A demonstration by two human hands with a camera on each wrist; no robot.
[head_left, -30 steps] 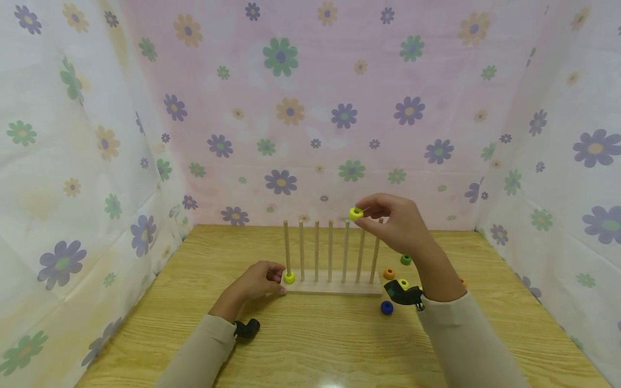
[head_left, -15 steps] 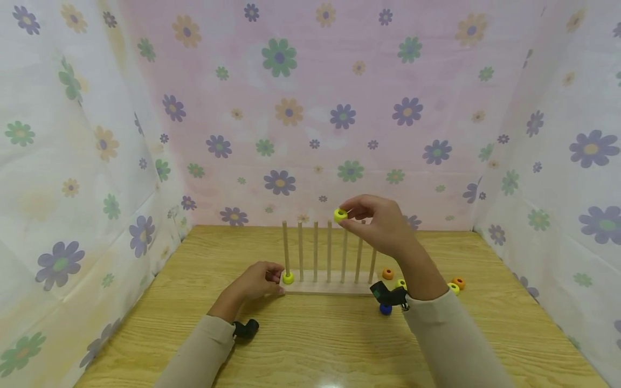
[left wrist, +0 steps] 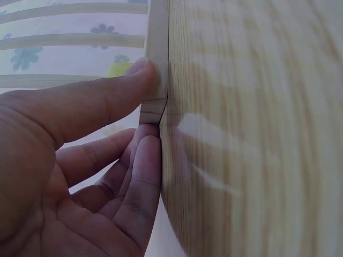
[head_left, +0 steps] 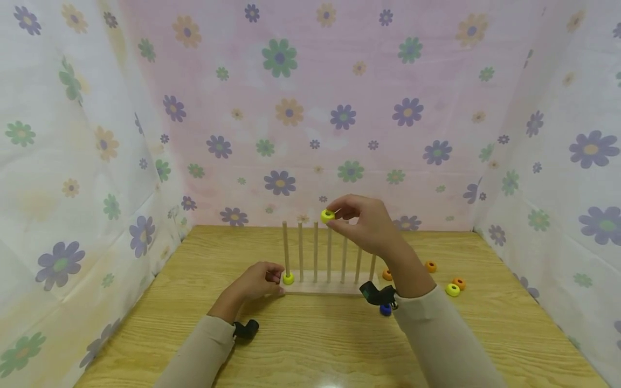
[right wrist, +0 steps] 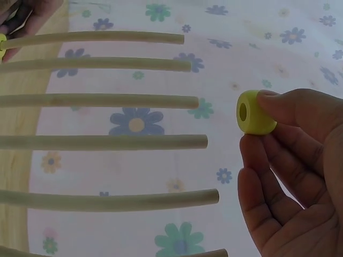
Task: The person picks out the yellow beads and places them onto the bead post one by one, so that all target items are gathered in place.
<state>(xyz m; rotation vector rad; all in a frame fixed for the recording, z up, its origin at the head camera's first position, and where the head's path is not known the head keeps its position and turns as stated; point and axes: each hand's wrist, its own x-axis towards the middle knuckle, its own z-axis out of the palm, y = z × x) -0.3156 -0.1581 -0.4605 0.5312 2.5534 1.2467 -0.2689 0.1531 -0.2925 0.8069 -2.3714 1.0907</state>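
Observation:
My right hand (head_left: 365, 223) pinches a yellow bead (head_left: 327, 218) between thumb and fingertips, above the middle pegs of a wooden peg rack (head_left: 330, 288). In the right wrist view the held bead (right wrist: 261, 122) shows its hole facing the peg tops and stands apart from them. My left hand (head_left: 257, 279) holds the rack's left end. Seen from the left wrist, the thumb (left wrist: 107, 99) lies on the base (left wrist: 157, 80) while fingers touch its end. Another yellow bead (head_left: 288, 279) sits at the foot of the leftmost peg (head_left: 286, 248).
Right of the rack, loose beads lie on the wooden table (head_left: 310, 345): orange ones (head_left: 431, 267), a yellow one (head_left: 453, 290) and a blue one (head_left: 385, 310), partly hidden by the right wrist camera (head_left: 377, 294). Flowered cloth (head_left: 310, 108) walls the back and both sides.
My right hand has carried the yellow bead leftward along the peg tops, from the right-hand pegs to the middle ones. The left hand stays at the rack's end.

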